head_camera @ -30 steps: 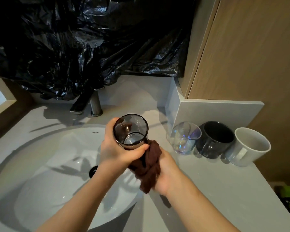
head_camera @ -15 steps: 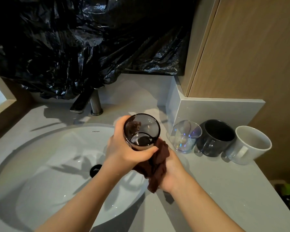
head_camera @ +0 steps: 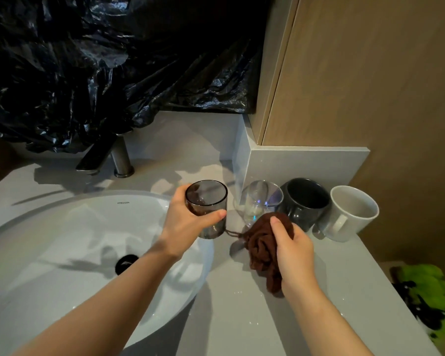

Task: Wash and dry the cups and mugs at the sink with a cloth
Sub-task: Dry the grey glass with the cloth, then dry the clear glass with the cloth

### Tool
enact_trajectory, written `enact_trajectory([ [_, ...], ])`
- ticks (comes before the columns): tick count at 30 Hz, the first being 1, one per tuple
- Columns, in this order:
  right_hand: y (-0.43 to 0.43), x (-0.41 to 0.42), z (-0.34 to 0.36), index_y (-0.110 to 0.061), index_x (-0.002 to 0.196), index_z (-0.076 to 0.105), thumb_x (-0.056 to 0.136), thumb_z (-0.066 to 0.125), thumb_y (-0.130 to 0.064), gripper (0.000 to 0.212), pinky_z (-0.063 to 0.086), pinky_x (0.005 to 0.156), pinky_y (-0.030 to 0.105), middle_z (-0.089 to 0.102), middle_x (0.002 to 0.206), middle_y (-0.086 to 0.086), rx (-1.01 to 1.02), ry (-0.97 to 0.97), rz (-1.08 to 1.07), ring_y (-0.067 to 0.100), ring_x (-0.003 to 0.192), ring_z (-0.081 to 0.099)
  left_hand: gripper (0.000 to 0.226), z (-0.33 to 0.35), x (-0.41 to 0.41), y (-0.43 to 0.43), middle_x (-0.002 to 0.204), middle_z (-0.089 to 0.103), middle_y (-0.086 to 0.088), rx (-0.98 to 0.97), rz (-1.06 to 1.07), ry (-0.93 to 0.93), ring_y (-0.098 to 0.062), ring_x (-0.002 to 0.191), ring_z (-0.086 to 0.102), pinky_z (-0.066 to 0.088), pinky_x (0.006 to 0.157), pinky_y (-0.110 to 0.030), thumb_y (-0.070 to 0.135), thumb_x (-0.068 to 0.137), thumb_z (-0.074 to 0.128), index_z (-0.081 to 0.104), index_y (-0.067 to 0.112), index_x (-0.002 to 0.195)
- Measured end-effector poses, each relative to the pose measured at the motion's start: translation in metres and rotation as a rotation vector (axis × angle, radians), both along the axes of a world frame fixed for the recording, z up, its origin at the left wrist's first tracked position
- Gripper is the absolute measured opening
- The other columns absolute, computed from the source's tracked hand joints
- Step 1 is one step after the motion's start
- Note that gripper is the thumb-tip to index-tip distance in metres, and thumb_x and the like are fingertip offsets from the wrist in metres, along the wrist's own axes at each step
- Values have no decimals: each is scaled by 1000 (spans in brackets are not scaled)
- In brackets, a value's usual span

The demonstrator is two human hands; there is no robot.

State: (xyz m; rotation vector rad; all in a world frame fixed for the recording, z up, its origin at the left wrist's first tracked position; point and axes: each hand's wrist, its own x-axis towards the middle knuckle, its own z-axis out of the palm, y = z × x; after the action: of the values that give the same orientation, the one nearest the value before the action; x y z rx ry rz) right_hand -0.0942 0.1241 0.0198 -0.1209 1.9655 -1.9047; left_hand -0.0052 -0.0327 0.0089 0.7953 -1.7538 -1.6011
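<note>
sink (head_camera: 62, 227): basin to my left. left hand (head_camera: 188, 223) grips the smoked glass (head_camera: 206, 209) upright at its right rim. right hand (head_camera: 294, 246) clutches the bunched cloth (head_camera: 262, 242), apart. drying judged done; next, set glass down gently.

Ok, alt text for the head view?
The left hand holds a smoky glass tumbler upright by the sink; the right hand grips a bunched brown cloth over the counter. A clear glass, dark mug and white mug stand behind.
</note>
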Motion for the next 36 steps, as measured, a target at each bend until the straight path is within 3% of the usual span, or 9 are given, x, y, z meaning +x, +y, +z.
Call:
enact_trajectory([
  [7,11,-17,-9,-16,95,68,92,58,-29,17,55,49,42,70,79,14,18,27,-63,34,64,69,63,-16,-39,-4,107,65,3,-15,75,-42,-14,100,63,50,91,-30,7,59,89,52,29,106],
  [12,15,-22,-8,-13,89,68,93,57,-26,17,51,43,34,68,70,14,7,43,-101,26,50,65,66,-17,-52,-9,104,64,8,-74,17,-82,-11,98,63,51,89,-28,8,58,89,52,28,109],
  [14,15,-26,-10,-19,85,69,93,58,-29,17,55,48,39,69,75,11,10,79,-138,29,63,68,72,-18,-55,-9,103,62,11,-75,18,-91,-9,97,62,50,89,-26,9,58,90,48,26,114],
  [18,15,-31,-13,-27,76,70,91,59,-34,19,57,72,53,72,76,1,11,143,-191,26,77,69,78,-24,-58,-9,109,60,5,-25,7,-108,-15,104,61,52,95,-40,12,57,91,44,24,117],
  [24,14,-28,-18,-30,72,69,90,60,-33,21,57,74,53,71,74,-2,20,127,-200,25,78,68,82,-22,-55,-12,115,62,4,31,-43,-148,-16,107,61,54,91,-45,17,55,91,46,24,124],
  [27,14,-26,-16,-29,71,69,91,60,-31,22,57,74,52,71,74,-2,17,114,-195,24,77,68,74,-13,-49,-8,118,62,2,71,-101,-149,-17,108,61,57,81,-34,8,63,87,47,25,123],
  [30,17,-26,-12,-29,76,66,92,58,-33,18,58,77,48,70,79,-1,15,109,-168,21,78,67,79,2,-37,3,133,44,12,70,-71,-107,-9,121,44,43,91,-25,13,73,81,37,26,138],
  [32,20,-27,-10,-29,82,66,93,56,-36,16,59,75,44,71,83,0,10,113,-157,21,80,67,65,11,-27,12,128,44,9,23,68,-45,-9,117,44,37,93,-23,15,80,76,42,27,133],
  [36,25,-26,-4,-29,83,66,93,56,-37,16,59,70,39,71,85,1,-5,126,-162,23,81,68,18,29,-21,32,90,63,1,-26,121,51,-16,87,61,45,80,-27,13,83,67,59,27,92],
])
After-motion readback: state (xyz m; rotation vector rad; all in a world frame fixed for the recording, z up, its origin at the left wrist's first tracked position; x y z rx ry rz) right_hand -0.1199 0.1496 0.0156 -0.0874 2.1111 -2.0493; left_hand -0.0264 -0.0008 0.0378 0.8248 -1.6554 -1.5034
